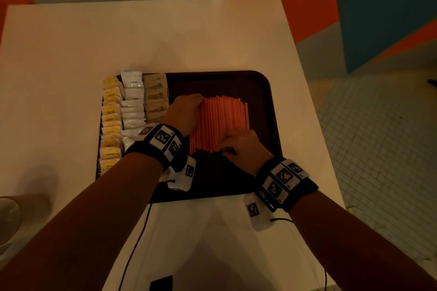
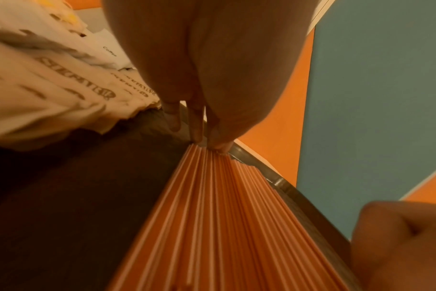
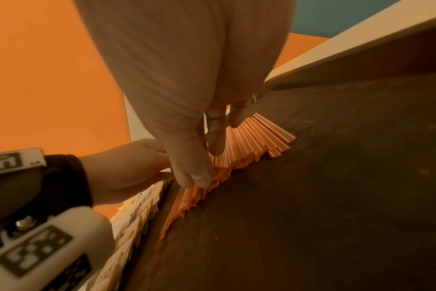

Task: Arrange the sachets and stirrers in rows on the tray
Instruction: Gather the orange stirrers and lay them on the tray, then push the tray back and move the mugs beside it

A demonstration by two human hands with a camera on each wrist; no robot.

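Two flat hands, left hand [image 1: 186,111] and right hand [image 1: 243,146], fingers straight against stirrers [image 1: 222,123], tray [image 1: 272,111] rim well apart.

I can read "Coffee" on the white sachets [image 1: 133,81] at the far end of the middle row on my tray [image 1: 272,101], and again on one just nearer me; my left wrist view picks up the same word on a white sachet. The brown sachets [image 1: 155,97] beside them carry dark lettering, too blurred to spell out. The yellow sachets [image 1: 110,111] have small print I can't read. My wristbands [image 1: 163,139] show black-and-white square marker codes, no legible words.
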